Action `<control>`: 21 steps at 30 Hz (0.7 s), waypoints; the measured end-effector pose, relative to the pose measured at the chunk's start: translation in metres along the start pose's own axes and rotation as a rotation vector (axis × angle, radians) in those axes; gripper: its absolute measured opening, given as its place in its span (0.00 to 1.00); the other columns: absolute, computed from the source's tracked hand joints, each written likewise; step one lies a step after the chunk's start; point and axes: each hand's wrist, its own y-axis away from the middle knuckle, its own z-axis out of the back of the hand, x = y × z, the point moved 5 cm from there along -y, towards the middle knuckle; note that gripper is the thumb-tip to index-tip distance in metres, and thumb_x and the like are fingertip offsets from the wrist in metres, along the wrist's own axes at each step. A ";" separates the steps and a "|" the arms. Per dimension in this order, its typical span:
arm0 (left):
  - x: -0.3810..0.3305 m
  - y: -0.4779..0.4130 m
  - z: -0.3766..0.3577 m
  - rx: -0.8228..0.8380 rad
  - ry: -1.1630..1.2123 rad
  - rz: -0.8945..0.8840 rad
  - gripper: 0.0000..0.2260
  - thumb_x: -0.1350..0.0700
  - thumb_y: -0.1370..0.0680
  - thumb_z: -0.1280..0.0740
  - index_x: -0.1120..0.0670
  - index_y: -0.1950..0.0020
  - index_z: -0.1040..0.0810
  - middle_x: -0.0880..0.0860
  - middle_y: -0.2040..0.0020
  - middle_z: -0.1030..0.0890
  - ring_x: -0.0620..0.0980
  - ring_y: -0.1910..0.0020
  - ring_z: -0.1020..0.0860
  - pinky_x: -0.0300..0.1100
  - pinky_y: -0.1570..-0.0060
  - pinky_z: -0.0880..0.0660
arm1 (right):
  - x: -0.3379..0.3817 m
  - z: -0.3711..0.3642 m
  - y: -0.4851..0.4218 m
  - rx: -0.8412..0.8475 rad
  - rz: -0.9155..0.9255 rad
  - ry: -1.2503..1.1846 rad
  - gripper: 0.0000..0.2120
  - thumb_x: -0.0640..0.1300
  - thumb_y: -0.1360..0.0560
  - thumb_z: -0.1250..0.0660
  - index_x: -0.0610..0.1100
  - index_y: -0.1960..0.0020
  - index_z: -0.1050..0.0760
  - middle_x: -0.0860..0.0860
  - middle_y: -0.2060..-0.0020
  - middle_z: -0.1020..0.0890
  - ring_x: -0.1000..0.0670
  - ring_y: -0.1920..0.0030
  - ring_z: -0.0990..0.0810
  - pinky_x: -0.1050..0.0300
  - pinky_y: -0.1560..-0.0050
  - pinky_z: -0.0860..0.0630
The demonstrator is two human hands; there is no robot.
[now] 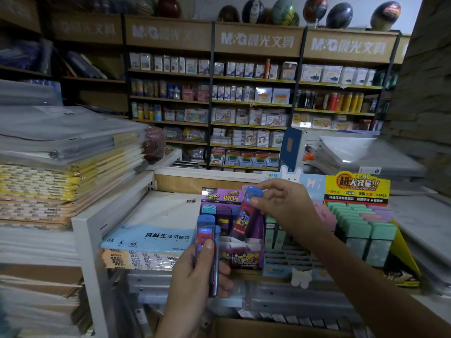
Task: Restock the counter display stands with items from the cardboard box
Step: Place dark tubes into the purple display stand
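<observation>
Nearest, at the bottom edge, is the brown rim of the cardboard box (268, 328). Just above it the left hand (192, 281) grips a small bundle of blue-capped cases (205, 242) upright. Its thumb is pressed flat on the front of the bundle and its fingers (224, 272) are curled round the back, so the caps stand clear above the thumb. Further out and to the right, the right hand (284, 203) pinches a single case (245, 213) near its blue cap between thumb and forefinger, the other fingers loosely curled behind. This case is tilted, with its cap up beside the fingertips and its lower end dipping into the purple display stand (240, 258). That stand has a few teal and purple caps in its back row, and its header card reads "100". Just beside it to the right stands a pale blue stand (280, 270) with a rabbit-shaped header and rows of open slots at the front. Next to that is a yellow stand (357, 185) packed with teal, pink and lilac cases. To the left of the stands, packs of loose-leaf paper (148, 237) lie stacked behind a white frame, and beyond that are tall piles of notebooks (48, 186). At the far wall, wall shelves (244, 101) are filled with boxed stationery, and a row of balls (314, 8) sits on top.
</observation>
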 end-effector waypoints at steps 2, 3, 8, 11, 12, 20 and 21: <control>-0.001 0.000 0.002 0.003 -0.008 -0.003 0.18 0.45 0.23 0.36 0.60 0.45 0.19 0.62 0.67 0.19 0.57 0.75 0.21 0.42 0.76 0.25 | -0.003 0.001 -0.006 -0.002 0.021 0.068 0.08 0.37 0.28 0.24 0.43 0.50 0.19 0.35 0.64 0.19 0.37 0.58 0.17 0.46 0.59 0.16; 0.000 -0.001 0.004 0.000 -0.005 -0.002 0.19 0.45 0.24 0.35 0.59 0.45 0.19 0.62 0.67 0.19 0.57 0.75 0.22 0.43 0.76 0.25 | -0.005 -0.001 -0.008 0.004 0.033 0.100 0.08 0.37 0.28 0.24 0.43 0.50 0.19 0.34 0.64 0.20 0.36 0.58 0.18 0.44 0.58 0.16; 0.001 -0.004 0.011 -0.020 -0.017 -0.014 0.20 0.43 0.27 0.33 0.59 0.46 0.21 0.61 0.67 0.19 0.57 0.75 0.23 0.43 0.77 0.27 | -0.012 -0.014 -0.013 0.018 0.101 0.247 0.09 0.38 0.30 0.22 0.43 0.52 0.19 0.39 0.65 0.20 0.50 0.67 0.25 0.56 0.60 0.20; 0.001 -0.008 0.013 -0.018 -0.032 -0.021 0.21 0.43 0.27 0.33 0.60 0.47 0.22 0.61 0.67 0.19 0.57 0.76 0.23 0.43 0.77 0.27 | -0.013 -0.021 -0.015 0.039 0.129 0.292 0.10 0.39 0.30 0.22 0.50 0.55 0.21 0.47 0.69 0.22 0.56 0.70 0.28 0.64 0.64 0.24; 0.002 -0.009 0.014 -0.018 -0.039 -0.023 0.21 0.43 0.27 0.33 0.60 0.47 0.22 0.60 0.67 0.19 0.57 0.76 0.23 0.43 0.77 0.26 | -0.014 -0.023 -0.015 0.054 0.145 0.309 0.12 0.39 0.30 0.22 0.52 0.56 0.21 0.50 0.70 0.23 0.58 0.71 0.30 0.65 0.65 0.25; 0.005 -0.019 0.015 -0.024 -0.038 -0.017 0.20 0.43 0.28 0.32 0.60 0.48 0.22 0.60 0.68 0.19 0.56 0.76 0.24 0.42 0.77 0.27 | -0.016 -0.035 -0.012 0.078 0.325 0.686 0.14 0.50 0.33 0.20 0.47 0.53 0.20 0.56 0.61 0.25 0.57 0.61 0.30 0.61 0.57 0.30; 0.006 -0.020 0.015 -0.026 -0.038 -0.013 0.19 0.44 0.27 0.32 0.60 0.49 0.22 0.60 0.68 0.19 0.56 0.77 0.24 0.42 0.78 0.27 | -0.018 -0.038 -0.011 0.097 0.315 0.741 0.14 0.53 0.33 0.21 0.48 0.53 0.21 0.56 0.60 0.25 0.55 0.59 0.29 0.58 0.54 0.30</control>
